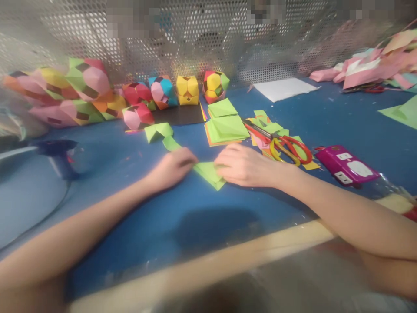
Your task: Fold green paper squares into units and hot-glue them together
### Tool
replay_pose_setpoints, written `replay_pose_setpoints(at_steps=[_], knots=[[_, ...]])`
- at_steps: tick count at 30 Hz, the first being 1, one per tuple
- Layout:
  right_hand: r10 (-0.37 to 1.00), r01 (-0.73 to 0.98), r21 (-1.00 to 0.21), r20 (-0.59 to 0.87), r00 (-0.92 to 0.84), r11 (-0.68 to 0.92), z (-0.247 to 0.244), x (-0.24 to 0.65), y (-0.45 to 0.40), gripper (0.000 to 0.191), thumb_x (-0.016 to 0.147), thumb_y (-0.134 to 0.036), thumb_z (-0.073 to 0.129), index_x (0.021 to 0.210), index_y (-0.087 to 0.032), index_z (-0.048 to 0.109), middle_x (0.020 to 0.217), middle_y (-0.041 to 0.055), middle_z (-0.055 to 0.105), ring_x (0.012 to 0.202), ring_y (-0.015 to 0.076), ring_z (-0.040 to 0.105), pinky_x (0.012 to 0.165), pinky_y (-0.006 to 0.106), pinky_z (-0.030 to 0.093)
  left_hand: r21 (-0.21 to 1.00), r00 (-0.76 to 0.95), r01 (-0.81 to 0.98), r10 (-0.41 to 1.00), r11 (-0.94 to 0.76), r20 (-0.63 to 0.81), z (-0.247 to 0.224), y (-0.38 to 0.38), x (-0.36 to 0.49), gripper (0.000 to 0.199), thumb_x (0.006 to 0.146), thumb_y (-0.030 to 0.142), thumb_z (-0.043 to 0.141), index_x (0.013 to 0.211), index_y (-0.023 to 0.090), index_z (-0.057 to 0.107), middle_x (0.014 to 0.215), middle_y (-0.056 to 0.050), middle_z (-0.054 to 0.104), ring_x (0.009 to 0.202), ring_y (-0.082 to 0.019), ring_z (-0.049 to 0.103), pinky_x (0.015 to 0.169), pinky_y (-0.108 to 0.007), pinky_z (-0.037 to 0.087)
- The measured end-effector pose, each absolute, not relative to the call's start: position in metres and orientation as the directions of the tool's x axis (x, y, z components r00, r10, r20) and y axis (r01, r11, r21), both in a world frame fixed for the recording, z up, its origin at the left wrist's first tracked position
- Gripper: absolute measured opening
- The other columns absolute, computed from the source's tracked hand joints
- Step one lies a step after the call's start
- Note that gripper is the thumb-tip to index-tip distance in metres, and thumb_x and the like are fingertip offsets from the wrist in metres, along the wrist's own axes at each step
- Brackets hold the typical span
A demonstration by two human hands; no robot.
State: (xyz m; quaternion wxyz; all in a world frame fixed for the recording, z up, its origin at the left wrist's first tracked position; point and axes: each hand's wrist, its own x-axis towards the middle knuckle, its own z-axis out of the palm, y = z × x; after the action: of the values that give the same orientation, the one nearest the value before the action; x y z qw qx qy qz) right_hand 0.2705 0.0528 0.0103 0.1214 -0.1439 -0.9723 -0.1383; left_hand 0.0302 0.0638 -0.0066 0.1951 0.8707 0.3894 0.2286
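A folded light green paper (210, 174) lies between my hands on the blue table. My left hand (172, 167) has its fingers pressed together on the paper's left corner. My right hand (241, 165) grips the paper's right side, fingers curled and held together. Just beyond my left hand are a green strip (171, 143) and a folded green piece (158, 131). A stack of green sheets (226, 128), with orange ones beneath, sits behind my right hand.
Scissors with red and yellow handles (283, 148) rest on paper scraps right of the stack. Further right is a purple case (347, 165). Colourful paper balls (187, 90) line the back. A blue glue gun (60, 156) stands left. Pink papers (365, 69) lie back right.
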Motion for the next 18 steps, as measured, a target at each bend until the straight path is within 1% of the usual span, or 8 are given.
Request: replay_pose_setpoints(at_steps=[5,13,18], knots=[[0.249,0.297,0.237,0.212,-0.945,0.925,0.016,0.270,0.047,0.028,0.088,-0.006,0.037,0.074,-0.016,0.059,0.072,0.0035,0.056,0.071,0.0151,0.043,0.071,0.030,0.027,0.546,0.589,0.574,0.771,-0.611,0.243,-0.007,0.064,0.029,0.016,0.083,0.014,0.047,0.084,0.016,0.062,0.086,-0.004,0.062,0.082,-0.014,0.057,0.079,-0.029,0.047],[0.283,0.298,0.202,0.099,-0.954,0.933,0.022,0.272,0.044,0.030,0.090,-0.009,0.037,0.072,-0.016,0.060,0.074,0.0031,0.058,0.071,0.0146,0.045,0.072,0.031,0.027,0.552,0.633,0.546,0.742,-0.630,0.222,-0.006,0.068,0.026,0.018,0.084,0.015,0.045,0.085,0.017,0.063,0.089,-0.003,0.062,0.084,-0.013,0.058,0.083,-0.028,0.047],[0.278,0.292,0.193,0.095,-0.956,0.937,0.024,0.272,0.043,0.031,0.089,-0.008,0.037,0.070,-0.017,0.059,0.073,0.0027,0.058,0.070,0.0143,0.045,0.072,0.031,0.028,0.552,0.639,0.552,0.743,-0.624,0.200,-0.006,0.069,0.025,0.020,0.083,0.015,0.045,0.085,0.017,0.064,0.089,-0.003,0.062,0.085,-0.013,0.058,0.084,-0.029,0.047]])
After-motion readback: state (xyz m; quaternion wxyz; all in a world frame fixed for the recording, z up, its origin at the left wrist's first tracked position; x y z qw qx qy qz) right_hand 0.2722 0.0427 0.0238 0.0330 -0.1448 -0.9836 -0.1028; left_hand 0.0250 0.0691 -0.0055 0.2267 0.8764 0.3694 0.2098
